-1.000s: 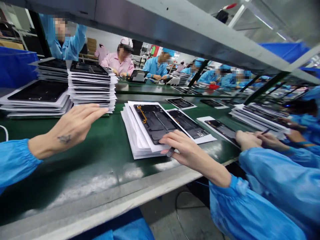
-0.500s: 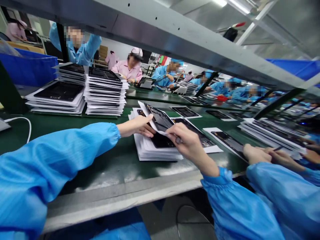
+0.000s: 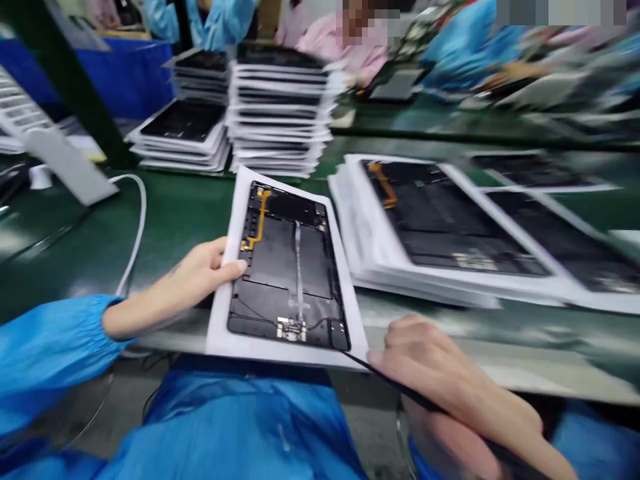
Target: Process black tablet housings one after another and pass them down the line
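My left hand (image 3: 207, 270) grips the left edge of a white sheet (image 3: 220, 333) carrying an open tablet housing (image 3: 280, 267), its thumb on top. The black housing shows an orange flex cable (image 3: 261, 217), a grey ribbon down the middle and a small circuit board (image 3: 291, 329) near the bottom edge. My right hand (image 3: 425, 360), blurred, is closed around a thin black pointed tool (image 3: 373, 365). The tool's tip lies by the housing's lower right corner. To the right is a stack of white sheets (image 3: 370, 257) with another tablet housing (image 3: 450, 220) on top.
Two tall piles of housings and sheets (image 3: 280, 113) (image 3: 183, 133) stand at the back left, before a blue bin (image 3: 135, 83). A white cable (image 3: 143, 220) and a slatted white device (image 3: 60, 147) are at left. More housings (image 3: 560, 233) lie right. Co-workers sit across the green bench.
The sheet with its housing has come off the stack and moved left, toward me, in my left hand. My right hand has let go of its edge and drawn back right. The view has turned downward.
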The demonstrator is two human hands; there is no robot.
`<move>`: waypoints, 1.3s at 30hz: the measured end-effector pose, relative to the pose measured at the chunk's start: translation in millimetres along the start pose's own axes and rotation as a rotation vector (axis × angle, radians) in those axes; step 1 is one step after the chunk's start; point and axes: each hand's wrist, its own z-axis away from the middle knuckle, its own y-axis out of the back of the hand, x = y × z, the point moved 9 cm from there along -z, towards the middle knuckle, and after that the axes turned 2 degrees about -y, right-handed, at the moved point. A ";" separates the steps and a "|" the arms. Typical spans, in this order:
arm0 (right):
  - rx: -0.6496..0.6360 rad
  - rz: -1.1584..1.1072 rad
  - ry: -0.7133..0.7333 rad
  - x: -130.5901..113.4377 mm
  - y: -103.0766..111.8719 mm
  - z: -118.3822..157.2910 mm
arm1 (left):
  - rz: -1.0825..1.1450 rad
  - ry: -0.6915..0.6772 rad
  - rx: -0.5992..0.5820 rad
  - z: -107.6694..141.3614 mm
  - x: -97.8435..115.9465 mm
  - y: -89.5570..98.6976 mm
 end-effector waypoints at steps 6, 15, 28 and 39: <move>-0.146 -0.221 0.000 -24.9 -79.2 -6.0 | -0.236 -0.018 -0.094 15.4 -32.7 12.4; -0.121 -0.193 -0.091 -19.6 -104.8 13.8 | -1.120 -0.652 -0.181 56.0 4.3 -16.4; 0.007 -0.211 -0.100 -14.5 -88.3 17.5 | -0.713 -0.524 -0.339 56.7 7.1 -27.2; -0.198 -0.065 -0.047 -27.8 -136.7 -4.0 | -0.300 -0.296 -0.088 66.5 -21.5 -16.2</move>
